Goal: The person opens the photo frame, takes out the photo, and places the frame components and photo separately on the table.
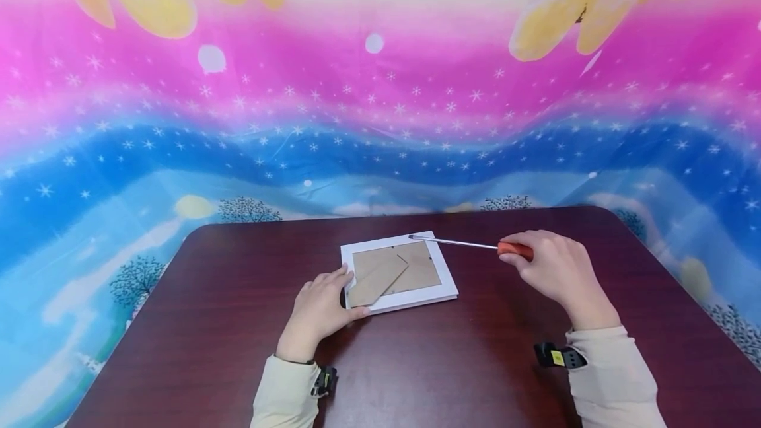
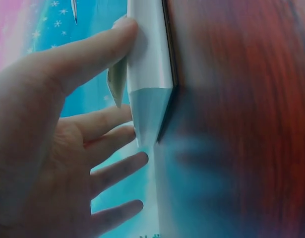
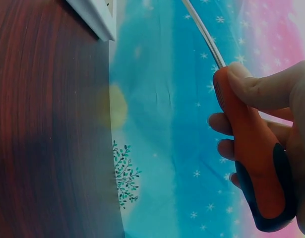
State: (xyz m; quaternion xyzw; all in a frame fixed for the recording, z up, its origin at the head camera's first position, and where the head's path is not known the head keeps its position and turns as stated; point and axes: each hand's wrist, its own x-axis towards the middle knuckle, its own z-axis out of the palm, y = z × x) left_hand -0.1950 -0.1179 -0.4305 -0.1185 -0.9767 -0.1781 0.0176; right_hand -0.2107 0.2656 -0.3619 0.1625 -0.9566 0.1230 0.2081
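- Nearest are two pale sleeves (image 1: pixel 612 375), a black strap (image 1: pixel 325 382) showing at each wrist.
- The left hand (image 1: pixel 321 306) rests at the left end of a white frame (image 1: pixel 444 269), fingers spread, thumb on the border beside a corner.
- The right hand (image 1: pixel 559 266) grips the orange-and-black handle of a screwdriver (image 3: pixel 256 153), thumb pressed along it near the shaft.
- The frame lies flat on the dark reddish table (image 1: pixel 196 322), its brown backing (image 1: pixel 422 269) facing up, with a pointed flap (image 1: pixel 380 279) set diagonally across it.
- The screwdriver's metal shaft points leftward, its tip hovering above the frame's far border.
- Behind the table hangs a pink-and-blue snowflake backdrop (image 1: pixel 357 117).
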